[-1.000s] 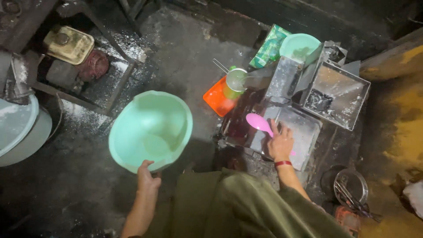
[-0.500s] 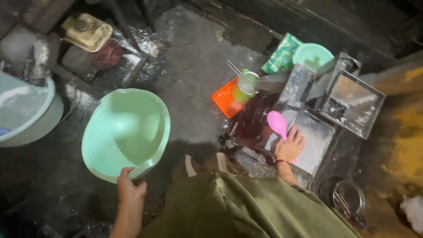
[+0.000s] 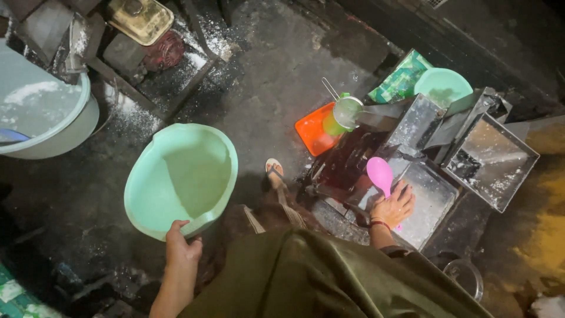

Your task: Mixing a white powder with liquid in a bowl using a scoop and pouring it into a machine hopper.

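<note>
**A person holds a green basin in one hand and a pink scoop in the other**

Seen from above, a person in a dark olive garment stands on a dark, wet floor (image 3: 276, 76) dusted with white powder. The left hand (image 3: 181, 246) grips the near rim of a large, pale green basin (image 3: 182, 176), thumb over the edge and fingers curled beneath it. The basin is tilted, its hollow facing up and toward the person, and it looks empty.

The right hand (image 3: 393, 207) is closed around the handle of a pink scoop (image 3: 380, 174), whose rounded bowl points away from the person. The hand rests over a flat metal tray (image 3: 429, 206) coated in white powder.

Beyond that tray stands a second, deeper metal tray (image 3: 491, 162), tilted. Near them lie an orange tray (image 3: 312, 131), a metal strainer (image 3: 347, 111), a small green bowl (image 3: 442, 86) and a green patterned packet (image 3: 401, 79). At far left sits a big pale tub (image 3: 44, 121) holding white contents. One sandalled foot (image 3: 274, 172) shows between the basin and the trays.
</note>
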